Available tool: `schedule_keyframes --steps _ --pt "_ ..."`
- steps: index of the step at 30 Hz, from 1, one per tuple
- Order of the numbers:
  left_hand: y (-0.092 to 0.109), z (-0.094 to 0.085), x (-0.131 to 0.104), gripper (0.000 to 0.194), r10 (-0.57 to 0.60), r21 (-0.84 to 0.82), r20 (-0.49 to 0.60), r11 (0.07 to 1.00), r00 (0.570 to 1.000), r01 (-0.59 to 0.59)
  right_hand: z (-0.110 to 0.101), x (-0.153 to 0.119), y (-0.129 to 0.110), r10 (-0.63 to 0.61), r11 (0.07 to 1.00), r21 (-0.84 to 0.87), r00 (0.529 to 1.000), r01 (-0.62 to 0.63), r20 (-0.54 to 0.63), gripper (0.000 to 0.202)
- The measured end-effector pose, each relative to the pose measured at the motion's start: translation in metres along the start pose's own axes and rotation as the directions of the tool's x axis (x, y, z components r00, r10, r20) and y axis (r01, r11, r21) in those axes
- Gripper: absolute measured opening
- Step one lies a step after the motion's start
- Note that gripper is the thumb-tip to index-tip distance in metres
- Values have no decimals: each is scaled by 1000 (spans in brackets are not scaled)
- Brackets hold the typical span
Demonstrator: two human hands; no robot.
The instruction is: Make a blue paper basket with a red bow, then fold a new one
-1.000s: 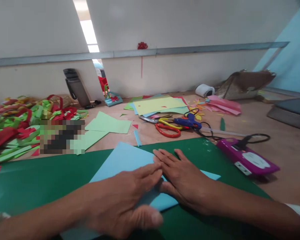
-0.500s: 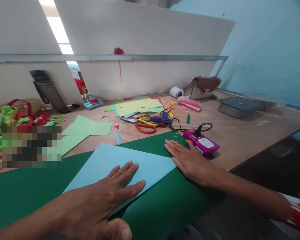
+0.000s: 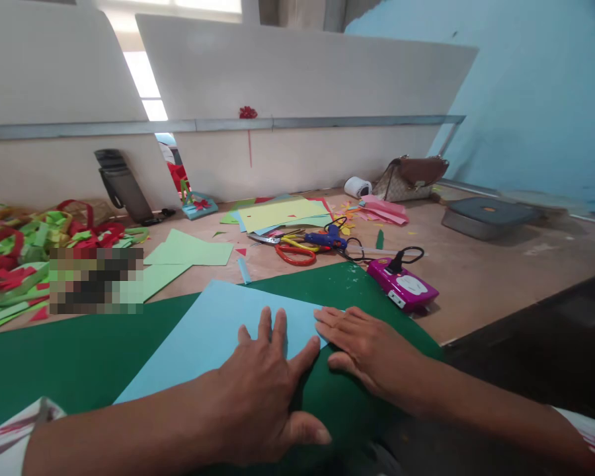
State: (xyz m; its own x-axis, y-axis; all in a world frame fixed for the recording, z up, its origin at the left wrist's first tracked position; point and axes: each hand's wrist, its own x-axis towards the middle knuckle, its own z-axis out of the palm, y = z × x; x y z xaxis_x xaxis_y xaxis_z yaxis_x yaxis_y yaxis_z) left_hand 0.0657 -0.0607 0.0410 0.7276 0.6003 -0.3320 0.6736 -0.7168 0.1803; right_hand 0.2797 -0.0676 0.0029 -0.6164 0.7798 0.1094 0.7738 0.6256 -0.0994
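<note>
A light blue sheet of paper (image 3: 203, 337), folded with a slanting edge toward me, lies on a dark green mat (image 3: 153, 324). My left hand (image 3: 272, 377) rests on the paper near its right part, fingers spread and thumb out over the green. At the paper's right corner, my right hand (image 3: 361, 344) lies flat with its fingertips on the edge. My left forearm covers the paper's lower side. Neither hand grips anything.
Behind the mat lie scissors (image 3: 296, 254), a blue glue gun (image 3: 326, 239) and a magenta power box (image 3: 401, 285). Green paper sheets (image 3: 191, 250) and a heap of coloured strips (image 3: 24, 264) are at left. A bottle (image 3: 123, 187) and a handbag (image 3: 411, 178) stand by the back wall.
My left hand has slid right along the paper toward my right hand. My right hand has drawn a little nearer to me, onto the paper's corner. The camera view has shifted slightly left.
</note>
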Motion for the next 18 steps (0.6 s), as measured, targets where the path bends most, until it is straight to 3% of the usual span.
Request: schedule_keyframes --steps 6,11,15,18 --pt "4 12 -27 87 -105 17 15 994 994 104 16 -7 -2 -25 992 -122 993 10 -120 42" --pt "-1 25 -64 81 -169 95 -78 980 983 176 23 -7 3 -98 979 -197 971 55 -216 39" --pt "-13 48 -90 79 -206 145 -106 965 973 220 24 -8 6 -139 963 -259 964 78 -225 40" --pt "-22 72 -107 74 -192 204 -211 950 958 236 24 -8 8 -155 956 -280 961 87 -231 40"
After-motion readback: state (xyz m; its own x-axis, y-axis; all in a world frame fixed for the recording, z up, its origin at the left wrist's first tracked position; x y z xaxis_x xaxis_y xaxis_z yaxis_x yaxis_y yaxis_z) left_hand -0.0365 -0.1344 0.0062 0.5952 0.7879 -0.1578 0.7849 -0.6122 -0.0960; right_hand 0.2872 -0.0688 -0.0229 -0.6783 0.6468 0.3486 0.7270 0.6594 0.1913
